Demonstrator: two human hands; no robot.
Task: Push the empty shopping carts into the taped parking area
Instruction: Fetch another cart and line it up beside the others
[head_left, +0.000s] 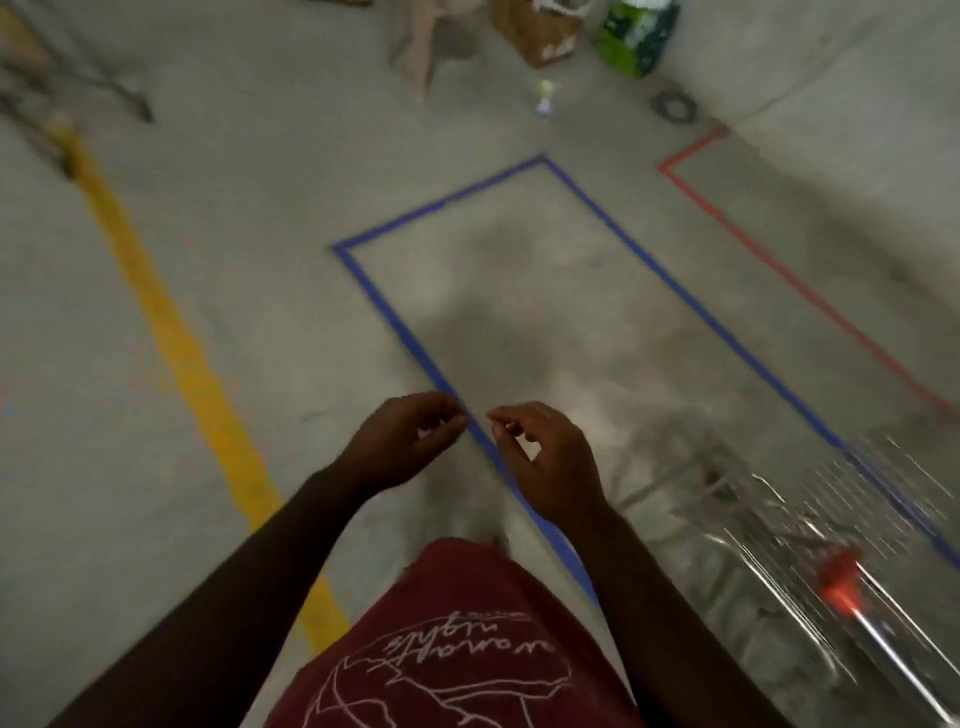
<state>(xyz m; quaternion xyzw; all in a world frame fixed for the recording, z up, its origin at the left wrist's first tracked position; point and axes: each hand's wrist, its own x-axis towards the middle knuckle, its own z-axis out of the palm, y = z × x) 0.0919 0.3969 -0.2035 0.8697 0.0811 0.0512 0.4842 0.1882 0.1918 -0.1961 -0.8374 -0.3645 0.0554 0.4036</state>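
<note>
Both hands hold nothing: left hand (410, 441) and right hand (550, 462) fingers hang loosely curled above the blue tape box (395, 317). The shiny cart (810, 551) sits low right. Shirt (457, 639) writing is too blurry to read

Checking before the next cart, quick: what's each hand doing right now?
Left hand: loosely curled, holding nothing.
Right hand: loosely curled, holding nothing.

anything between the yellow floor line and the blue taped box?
Head view: only bare concrete floor between the yellow line and the blue tape. Nothing stands there.
</note>
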